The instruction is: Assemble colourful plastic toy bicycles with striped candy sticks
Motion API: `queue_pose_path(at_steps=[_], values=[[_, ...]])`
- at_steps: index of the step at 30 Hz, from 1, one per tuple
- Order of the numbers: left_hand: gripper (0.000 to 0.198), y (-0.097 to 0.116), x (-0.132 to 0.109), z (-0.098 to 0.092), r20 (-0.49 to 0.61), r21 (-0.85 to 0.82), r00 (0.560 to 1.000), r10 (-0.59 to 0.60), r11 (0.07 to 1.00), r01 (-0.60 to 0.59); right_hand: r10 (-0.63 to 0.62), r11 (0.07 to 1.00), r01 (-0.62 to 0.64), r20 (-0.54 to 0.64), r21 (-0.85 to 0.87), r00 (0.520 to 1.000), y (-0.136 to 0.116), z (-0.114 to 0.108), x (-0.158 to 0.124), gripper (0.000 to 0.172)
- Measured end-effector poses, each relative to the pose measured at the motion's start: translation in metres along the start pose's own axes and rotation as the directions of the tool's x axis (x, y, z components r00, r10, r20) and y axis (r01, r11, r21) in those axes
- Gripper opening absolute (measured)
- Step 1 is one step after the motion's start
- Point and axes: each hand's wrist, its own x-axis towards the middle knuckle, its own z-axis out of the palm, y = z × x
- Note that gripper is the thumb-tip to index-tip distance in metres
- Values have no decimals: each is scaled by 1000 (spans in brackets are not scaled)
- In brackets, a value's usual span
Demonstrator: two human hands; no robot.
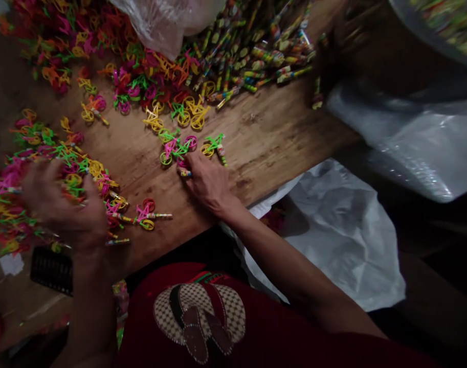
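Observation:
On the wooden table, my right hand (209, 185) is closed, fingertips pinched at a small pink plastic toy bicycle (181, 162). The end of a short candy-filled tube (185, 174) shows under these fingers. Touching or close by are green and pink toy bicycles (175, 146), and a green and yellow one with a tube (214, 145) lies just beyond my knuckles. My left hand (66, 207), blurred, hovers at or over a heap of coloured toy bicycles with tubes (70, 153), fingers apart and nothing visible in them. A pink toy bicycle with a tube (145, 214) lies between my hands.
Loose toy bicycles (98, 36) are heaped at the back left. Beside them lies a pile of candy tubes (248, 56), with a clear plastic bag (168, 25) over part. A basin (421, 30) stands back right; a white sack (340, 230) hangs below the table edge.

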Motion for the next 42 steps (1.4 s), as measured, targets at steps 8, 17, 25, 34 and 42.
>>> queue_pose_path(at_steps=[8,17,25,34,42], values=[[20,7,-15,104,539,-410,820,-193,790,455,26,843,84,-196,532,980,8,-16,10,24],[36,20,5,106,769,-449,616,-169,544,709,-426,797,441,-135,412,895,18,-9,-13,55],[24,17,4,104,732,-439,632,-254,532,724,-110,867,113,-35,485,993,9,-23,-9,29],[12,18,-1,101,851,-332,462,-249,426,842,-149,752,102,17,651,989,4,-25,-7,28],[21,16,-3,96,899,-317,409,-160,407,857,-160,648,99,8,755,987,2,-32,-2,20]])
